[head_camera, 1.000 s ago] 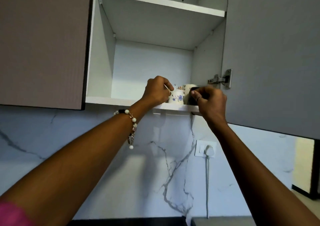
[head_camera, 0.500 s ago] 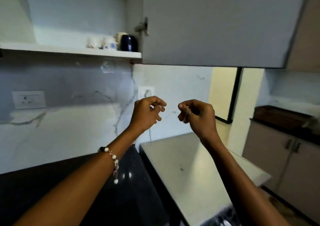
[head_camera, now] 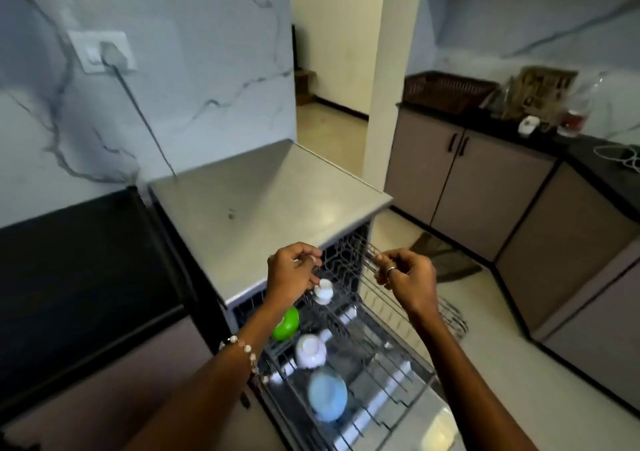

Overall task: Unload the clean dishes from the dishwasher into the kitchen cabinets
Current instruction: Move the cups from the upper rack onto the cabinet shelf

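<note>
The dishwasher stands open below me with its wire rack pulled out. In the rack sit a small white cup, a green dish, an upturned white cup and a pale blue bowl. My left hand hovers just above the small white cup, fingers loosely curled, holding nothing. My right hand hangs over the rack's right side at the same height, also loosely curled and empty.
A black counter adjoins the dishwasher on the left. A wall socket with a plugged cable is behind it. Base cabinets with a brown basket line the right side. A rag lies on the floor.
Both hands let go of the cups on the upper cabinet shelf and came down empty. The view swung from the cabinet down to the open dishwasher.
</note>
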Demonstrator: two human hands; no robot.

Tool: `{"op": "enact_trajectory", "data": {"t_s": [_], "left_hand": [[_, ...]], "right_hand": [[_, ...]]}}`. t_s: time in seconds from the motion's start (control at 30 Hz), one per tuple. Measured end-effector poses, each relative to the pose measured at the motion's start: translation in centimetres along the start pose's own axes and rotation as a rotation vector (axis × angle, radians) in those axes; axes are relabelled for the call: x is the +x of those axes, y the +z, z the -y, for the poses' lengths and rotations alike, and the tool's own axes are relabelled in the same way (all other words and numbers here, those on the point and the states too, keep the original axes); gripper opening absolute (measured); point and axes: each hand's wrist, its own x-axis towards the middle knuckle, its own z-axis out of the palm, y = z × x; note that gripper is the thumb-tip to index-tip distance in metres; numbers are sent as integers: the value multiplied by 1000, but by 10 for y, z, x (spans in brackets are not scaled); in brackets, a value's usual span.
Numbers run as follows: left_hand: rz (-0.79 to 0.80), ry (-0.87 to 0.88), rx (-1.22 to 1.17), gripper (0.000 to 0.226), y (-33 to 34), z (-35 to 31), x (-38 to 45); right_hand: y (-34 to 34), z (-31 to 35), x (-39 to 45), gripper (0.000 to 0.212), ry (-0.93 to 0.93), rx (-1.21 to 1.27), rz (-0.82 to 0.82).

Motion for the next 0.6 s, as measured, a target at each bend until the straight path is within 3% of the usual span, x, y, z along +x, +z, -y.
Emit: {"op": "enact_trajectory", "data": {"t_s": [0.2, 0.33, 0.47, 0.6], "left_hand": [[54, -266, 147, 21, 65, 79, -13], [21, -332, 342, 18, 82, 116, -6], [3, -378, 551, 23, 86, 135, 6], [47, -447, 605, 24, 89, 170, 35]], "right_hand": [[-32, -96, -6, 18, 244, -87, 29], [-22, -146, 1, 13, 376, -150, 84], [2, -178, 15, 17, 417, -228, 176], [41, -210, 47, 13, 411, -305, 309]]}}
